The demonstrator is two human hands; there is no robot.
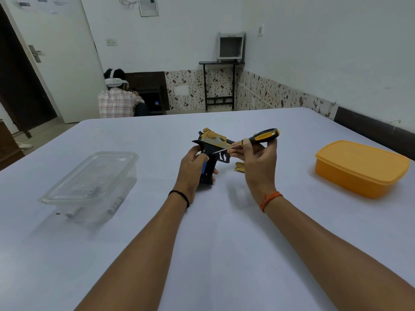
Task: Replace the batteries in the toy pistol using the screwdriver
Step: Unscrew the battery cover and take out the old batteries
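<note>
A black and gold toy pistol (213,143) stands grip-down on the white table (224,221). My left hand (190,169) grips its handle, where a blue battery (204,168) shows in the opened grip. My right hand (256,158) holds a black and yellow screwdriver (262,135), its metal tip pointing left against the pistol's grip. A small gold cover piece (239,166) lies on the table just right of the pistol.
A clear plastic box (94,178) sits upside down at the left with batteries (115,204) under and beside it. An orange lidded container (361,168) stands at the right. Another person sits on the floor beyond the table's far edge.
</note>
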